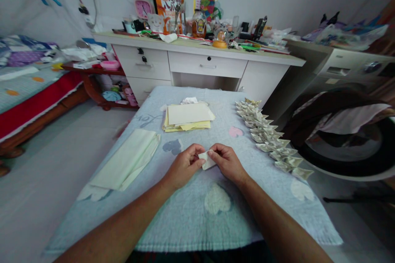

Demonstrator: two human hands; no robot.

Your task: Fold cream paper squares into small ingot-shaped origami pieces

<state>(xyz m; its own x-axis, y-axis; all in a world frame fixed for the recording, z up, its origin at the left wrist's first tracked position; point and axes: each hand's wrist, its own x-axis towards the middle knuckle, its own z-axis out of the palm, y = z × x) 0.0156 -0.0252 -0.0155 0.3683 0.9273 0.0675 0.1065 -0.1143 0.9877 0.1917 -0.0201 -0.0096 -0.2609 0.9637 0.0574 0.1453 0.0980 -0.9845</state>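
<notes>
A small piece of folded white paper [208, 162] is pinched between both my hands, just above the cloth. My left hand [186, 164] has thumb and fingers closed on its left edge. On the upper right side, my right hand [227, 160] grips the same paper between thumb and fingers. Beyond them lies a stack of cream and yellow paper sheets [189, 116]. Folded pale green paper [128, 158] rests at the left. Along the right side runs a row of several folded paper boats [268, 135], packed close together.
A blue patterned cloth [182, 222] covers the table. Behind it stands a white desk [210, 63] crowded with jars, bags and small items. A washing machine [348, 74] with its door open is close on the right. To the left are a bed [33, 98] and a low wooden stand [92, 70].
</notes>
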